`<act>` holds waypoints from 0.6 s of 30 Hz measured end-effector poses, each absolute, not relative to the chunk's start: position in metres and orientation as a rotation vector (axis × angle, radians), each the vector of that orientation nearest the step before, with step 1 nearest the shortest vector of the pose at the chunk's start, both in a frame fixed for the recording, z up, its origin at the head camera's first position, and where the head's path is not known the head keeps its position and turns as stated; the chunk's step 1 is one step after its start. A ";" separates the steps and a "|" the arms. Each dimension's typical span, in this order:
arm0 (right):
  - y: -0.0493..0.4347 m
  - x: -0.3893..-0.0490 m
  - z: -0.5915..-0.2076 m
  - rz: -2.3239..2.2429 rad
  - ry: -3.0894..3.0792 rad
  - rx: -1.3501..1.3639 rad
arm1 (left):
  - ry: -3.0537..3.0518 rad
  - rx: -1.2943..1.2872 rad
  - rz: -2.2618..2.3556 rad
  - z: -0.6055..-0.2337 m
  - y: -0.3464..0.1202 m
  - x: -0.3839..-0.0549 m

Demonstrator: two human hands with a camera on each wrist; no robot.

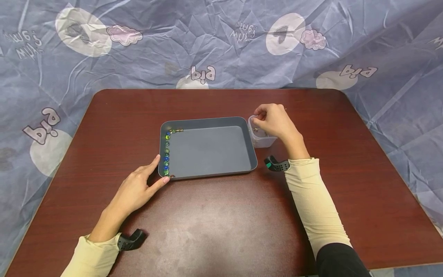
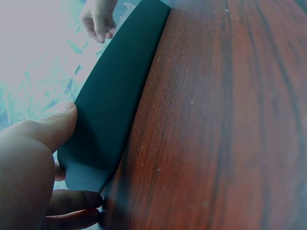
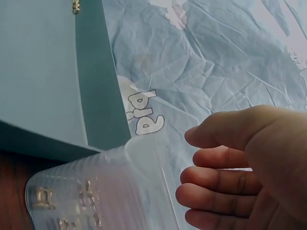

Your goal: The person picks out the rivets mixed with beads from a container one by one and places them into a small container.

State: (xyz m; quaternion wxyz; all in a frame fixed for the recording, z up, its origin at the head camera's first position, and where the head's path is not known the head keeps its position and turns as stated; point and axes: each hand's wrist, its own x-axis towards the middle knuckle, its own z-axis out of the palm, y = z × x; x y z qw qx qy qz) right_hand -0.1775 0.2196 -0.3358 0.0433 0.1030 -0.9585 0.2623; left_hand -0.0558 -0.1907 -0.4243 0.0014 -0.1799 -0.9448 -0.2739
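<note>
My left hand (image 1: 136, 188) rests against the near left corner of a grey rectangular tray (image 1: 211, 176), thumb and fingers spread along its outer walls. In the left wrist view, the thumb (image 2: 62, 122) touches the rim. A row of blue and green glass marbles (image 1: 166, 158) lines the tray's left wall, with small gold-coloured pieces (image 1: 179, 130) at the far left corner. My right hand (image 1: 277, 121) is over a clear plastic container (image 1: 263, 143) beside the tray. Its fingers bend loosely, apart from the thumb, with nothing visible between them in the right wrist view.
Several small gold-coloured pieces (image 3: 45, 197) lie inside the clear container, whose side is close to the tray's right wall. The brown wooden table (image 1: 207, 227) extends around both. A printed blue-grey cloth (image 1: 149, 69) hangs behind the table.
</note>
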 end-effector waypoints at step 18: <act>0.193 -0.181 -0.332 0.815 -2.899 0.457 | -2.947 -0.589 -0.839 -0.427 -0.191 -0.057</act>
